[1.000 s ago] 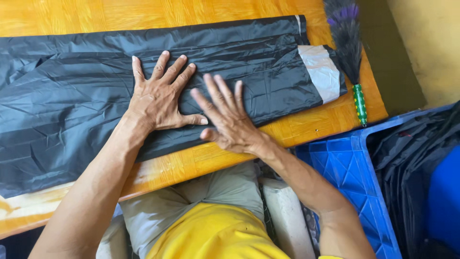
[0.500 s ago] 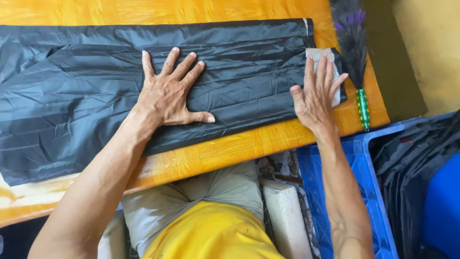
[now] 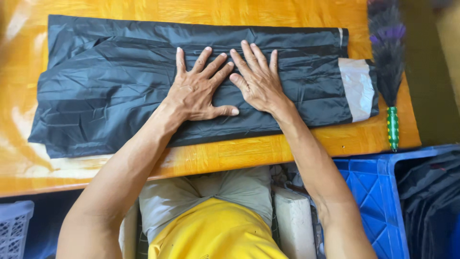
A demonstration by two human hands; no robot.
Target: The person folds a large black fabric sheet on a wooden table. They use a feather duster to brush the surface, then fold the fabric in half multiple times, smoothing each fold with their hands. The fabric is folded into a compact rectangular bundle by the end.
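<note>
Both the left hand [image 3: 199, 91] and the right hand [image 3: 258, 81] lie flat, fingers spread, gripping nothing, pressing a crinkled, glossy black folded raincoat [image 3: 115, 91] on the varnished wooden table [image 3: 239, 153].

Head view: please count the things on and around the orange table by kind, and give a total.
Black folded garment, under both the left hand and the right hand: 1
Feather duster with green handle: 1
Blue plastic crate: 1
Orange table: 1
Pale lattice basket: 1
Total: 5
</note>
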